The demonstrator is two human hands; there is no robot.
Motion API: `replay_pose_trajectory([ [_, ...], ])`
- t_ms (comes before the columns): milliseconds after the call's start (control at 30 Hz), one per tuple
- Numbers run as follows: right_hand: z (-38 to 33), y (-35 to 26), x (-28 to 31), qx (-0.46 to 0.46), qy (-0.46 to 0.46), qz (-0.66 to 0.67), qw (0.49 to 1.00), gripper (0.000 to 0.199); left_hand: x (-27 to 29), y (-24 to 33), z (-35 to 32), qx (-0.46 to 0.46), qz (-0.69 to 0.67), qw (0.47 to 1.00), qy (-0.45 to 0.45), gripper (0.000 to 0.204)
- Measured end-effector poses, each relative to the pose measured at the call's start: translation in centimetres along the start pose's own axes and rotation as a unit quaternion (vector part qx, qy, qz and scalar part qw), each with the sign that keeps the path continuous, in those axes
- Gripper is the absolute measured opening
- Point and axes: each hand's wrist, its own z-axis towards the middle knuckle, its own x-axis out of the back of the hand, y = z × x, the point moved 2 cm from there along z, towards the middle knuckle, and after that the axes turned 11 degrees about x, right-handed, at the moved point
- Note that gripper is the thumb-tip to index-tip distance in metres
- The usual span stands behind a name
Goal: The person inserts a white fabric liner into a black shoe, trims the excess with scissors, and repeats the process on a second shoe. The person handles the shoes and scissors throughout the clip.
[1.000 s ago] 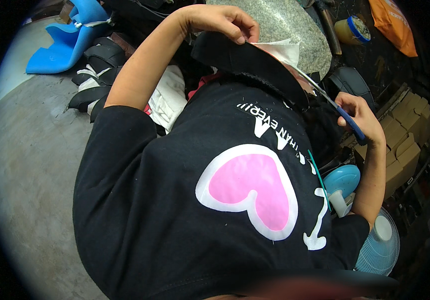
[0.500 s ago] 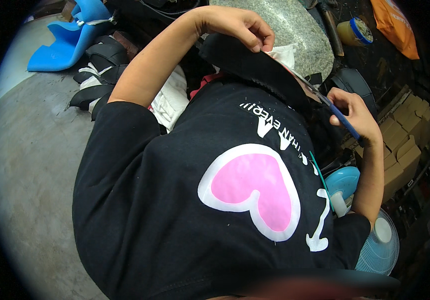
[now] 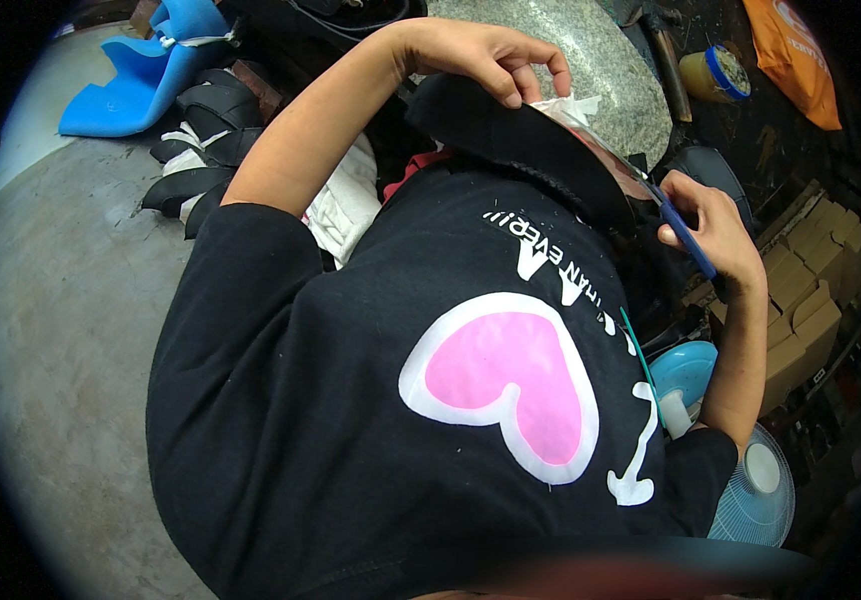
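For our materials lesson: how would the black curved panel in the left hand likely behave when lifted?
The black curved panel probably flexes without flopping, as it bows smoothly. It may be light: the left hand pinches just its edge. Rolling seems unlikely, given its broad, sheet-like shape.

White letters (image 3: 531, 263) are running across the front of the black shirt (image 3: 250, 400). Small pale letters (image 3: 803, 55) are showing on the orange bag (image 3: 796, 88), bending with it.
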Motion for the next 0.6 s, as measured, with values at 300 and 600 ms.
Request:
replay_pose_trajectory([
  [300,0.8,-0.1,-0.9,0.062,-0.003,0.141,0.988,0.053,-0.4,0.5,0.1,-0.022,-0.009,0.999,0.034,0.091],
  [600,0.9,-0.3,-1.2,0.032,-0.021,0.198,0.979,0.049,-0.6,0.8,0.1,-0.019,-0.007,1.0,0.008,0.094],
])
